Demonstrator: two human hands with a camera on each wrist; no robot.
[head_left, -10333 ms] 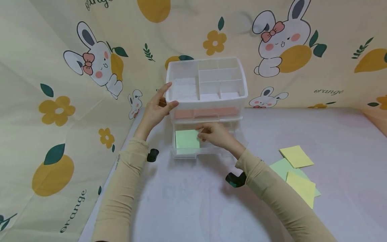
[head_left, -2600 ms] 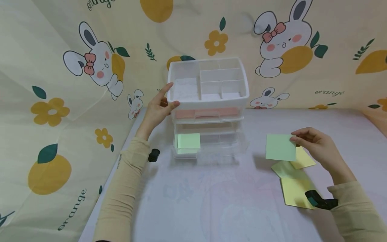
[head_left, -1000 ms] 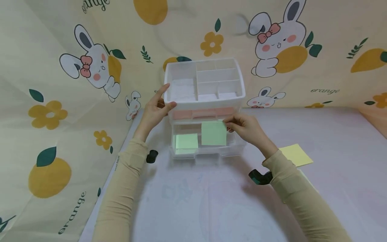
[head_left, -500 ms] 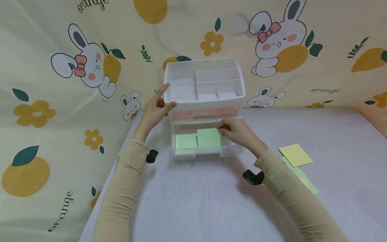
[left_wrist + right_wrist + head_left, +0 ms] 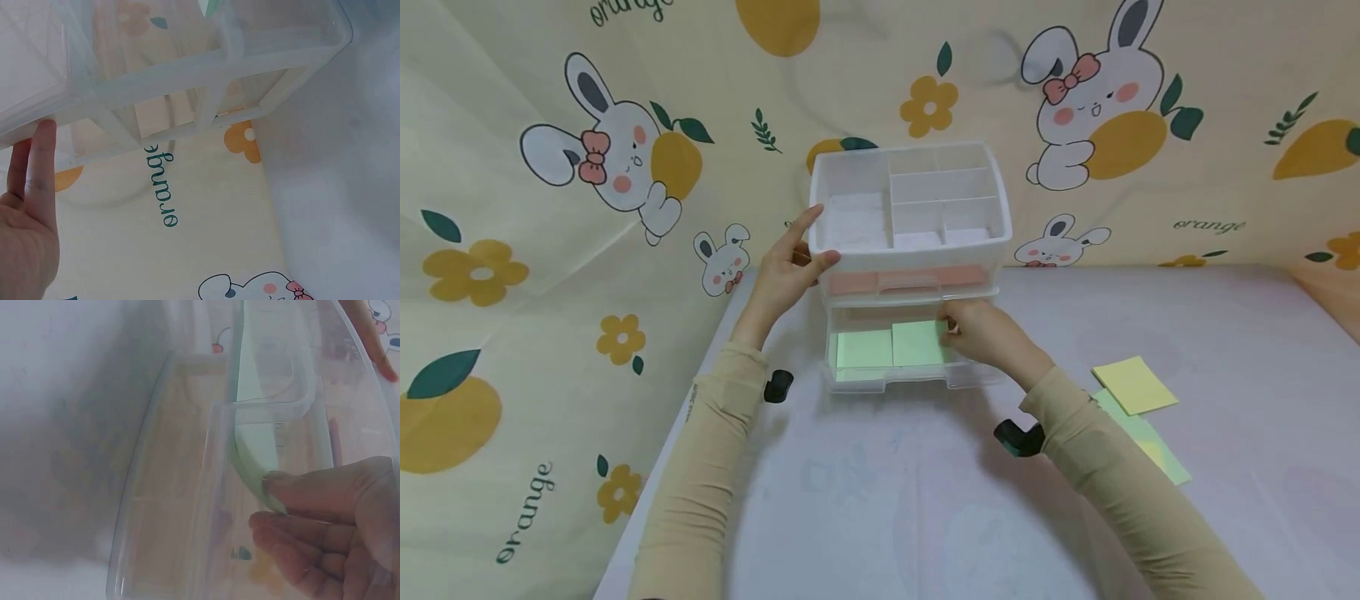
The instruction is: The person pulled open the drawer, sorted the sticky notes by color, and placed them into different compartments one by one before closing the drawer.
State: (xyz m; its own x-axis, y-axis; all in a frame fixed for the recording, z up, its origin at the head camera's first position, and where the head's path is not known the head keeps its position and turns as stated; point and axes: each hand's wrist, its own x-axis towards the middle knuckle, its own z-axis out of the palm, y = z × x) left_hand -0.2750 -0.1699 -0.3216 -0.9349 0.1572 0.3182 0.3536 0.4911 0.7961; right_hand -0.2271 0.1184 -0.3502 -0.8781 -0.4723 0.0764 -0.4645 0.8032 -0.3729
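A white plastic drawer organizer (image 5: pixel 917 257) stands at the back, its clear lower drawer (image 5: pixel 857 387) pulled out. My left hand (image 5: pixel 778 287) grips the organizer's left side near the top rim; in the left wrist view its straight fingers (image 5: pixel 41 169) touch the edge. Inside the drawer, my right hand (image 5: pixel 988 337) pinches the right edge of a green sticky note pad (image 5: pixel 917 343). In the right wrist view, thumb and fingers hold the bent corner of this green pad (image 5: pixel 250 465). To its left sits another green sticky note pad (image 5: pixel 863 348).
On the table's right side lie a yellow sticky note pad (image 5: pixel 1135 385) and a green pad (image 5: pixel 1123 414), partly overlapping, with more yellow beside my right sleeve. Pink material (image 5: pixel 853 283) shows through the closed upper drawer. A printed cloth (image 5: pixel 850 75) hangs behind.
My right hand picked a green pad from the right-hand pile, carried it left and lowered it into the drawer, beside the first green pad. My left hand kept its place on the organizer.
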